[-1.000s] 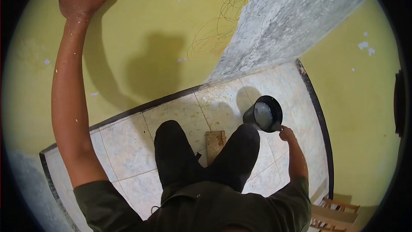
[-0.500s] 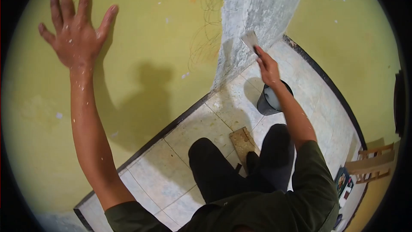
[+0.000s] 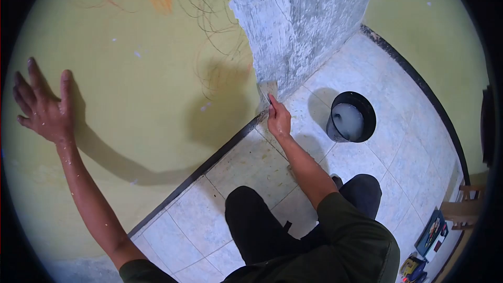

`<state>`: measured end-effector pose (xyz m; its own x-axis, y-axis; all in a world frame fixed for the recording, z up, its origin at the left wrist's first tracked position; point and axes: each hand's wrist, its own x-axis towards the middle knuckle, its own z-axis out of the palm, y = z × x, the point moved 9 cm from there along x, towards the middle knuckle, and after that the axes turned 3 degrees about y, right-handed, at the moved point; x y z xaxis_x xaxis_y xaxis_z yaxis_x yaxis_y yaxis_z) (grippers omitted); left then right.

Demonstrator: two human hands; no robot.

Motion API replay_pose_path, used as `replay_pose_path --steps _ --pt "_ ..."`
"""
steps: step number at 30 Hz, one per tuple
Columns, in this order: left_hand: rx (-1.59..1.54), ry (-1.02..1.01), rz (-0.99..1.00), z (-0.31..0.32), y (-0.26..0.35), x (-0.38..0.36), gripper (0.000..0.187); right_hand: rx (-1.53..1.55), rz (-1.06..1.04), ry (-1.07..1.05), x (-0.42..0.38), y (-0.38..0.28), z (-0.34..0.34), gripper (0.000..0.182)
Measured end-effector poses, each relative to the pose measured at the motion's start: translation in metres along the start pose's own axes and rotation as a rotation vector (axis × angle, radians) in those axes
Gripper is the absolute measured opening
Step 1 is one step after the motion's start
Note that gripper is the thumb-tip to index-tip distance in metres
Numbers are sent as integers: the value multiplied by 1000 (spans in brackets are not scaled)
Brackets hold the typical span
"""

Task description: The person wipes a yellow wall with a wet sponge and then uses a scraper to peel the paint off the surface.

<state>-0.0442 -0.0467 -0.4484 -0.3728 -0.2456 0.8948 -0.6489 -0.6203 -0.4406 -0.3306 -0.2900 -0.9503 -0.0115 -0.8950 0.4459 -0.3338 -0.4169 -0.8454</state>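
With fingers spread, my left hand (image 3: 48,111) rests against the yellow-green wall (image 3: 152,99) at the far left. White flecks dot its skin and forearm. My right hand (image 3: 280,120) is closed around a putty knife (image 3: 268,88), whose handle is mostly hidden by the fingers. The blade is at the bottom of the bare grey, scraped wall patch (image 3: 309,26), by the ragged paint edge. It is close above the dark baseboard (image 3: 209,160).
A black bucket (image 3: 370,119) holding cloudy liquid stands on the tiled floor (image 3: 403,126) to the right. Paint crumbs lie along the wall's foot. A wooden stool (image 3: 463,209) and a flat dark box (image 3: 431,235) are at the lower right. My bent knees occupy the lower middle.
My right hand has moved down and left with the putty knife, to the patch's lower edge. My left hand appears lower and further left. The view has shifted, showing more of the bucket.
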Motion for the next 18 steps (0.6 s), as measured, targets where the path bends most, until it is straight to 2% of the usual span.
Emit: replay_pose_path --steps 1,3,6,10,12,13,15,18 --pt "18 -5 6 0 1 0 82 11 13 -17 10 2 8 44" --pt "43 -26 37 5 1 -2 84 73 -61 132 41 -23 3 46" --pt "101 -80 -133 16 -3 -14 89 160 -55 197 72 -41 9 45" --pt "192 -51 -178 19 31 -32 87 149 -152 166 46 15 34 47" --pt "187 -31 -34 22 20 -29 89 182 -166 97 15 76 41 52" --pt "203 -55 -24 24 16 -31 89 191 -157 68 -5 104 42 52" --pt "210 -56 -26 27 3 -31 84 16 -29 -164 -36 156 58 52" --pt "269 -128 19 39 -51 -40 79 19 -58 -199 -48 158 66 53"
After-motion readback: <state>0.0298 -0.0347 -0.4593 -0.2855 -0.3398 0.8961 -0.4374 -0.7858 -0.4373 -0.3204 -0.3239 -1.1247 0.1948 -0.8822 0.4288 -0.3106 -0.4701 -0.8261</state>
